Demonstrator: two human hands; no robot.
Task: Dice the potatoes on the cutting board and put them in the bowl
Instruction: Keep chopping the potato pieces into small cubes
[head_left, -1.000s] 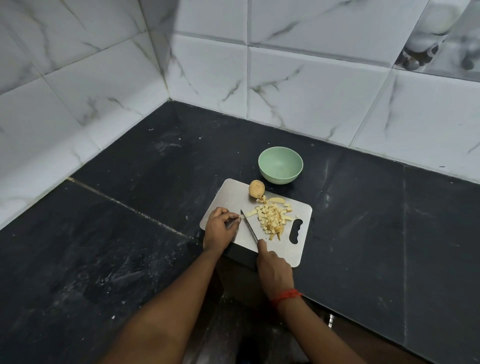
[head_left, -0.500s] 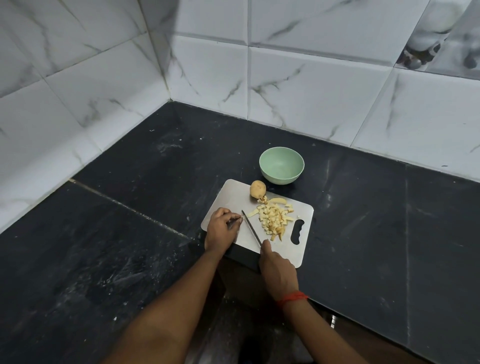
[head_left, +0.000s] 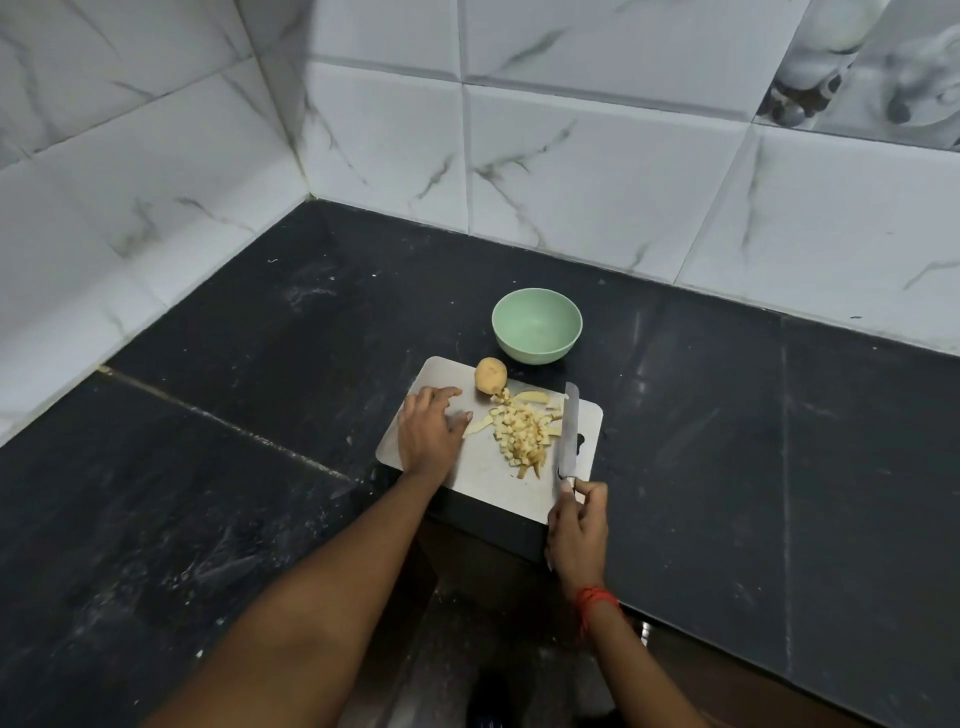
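A pale cutting board (head_left: 485, 480) lies on the black counter. A heap of diced potato (head_left: 522, 434) sits in its middle, with a few uncut strips at its edges. One whole potato (head_left: 490, 375) rests at the board's far edge. The green bowl (head_left: 536, 326) stands just beyond the board and holds nothing. My left hand (head_left: 430, 435) lies flat on the board's left part, fingers straight, its thumb beside a potato strip. My right hand (head_left: 576, 525) grips the handle of a knife (head_left: 570, 431) whose blade lies to the right of the heap, pointing away from me.
The black stone counter (head_left: 208, 493) runs into a corner of white marble-look wall tiles (head_left: 587, 171). The counter's front edge is just under my right wrist. A red thread is tied round that wrist.
The knife has swung from the left of the heap to its right side. My left hand has uncurled and now lies flat on the board, a little farther from me.
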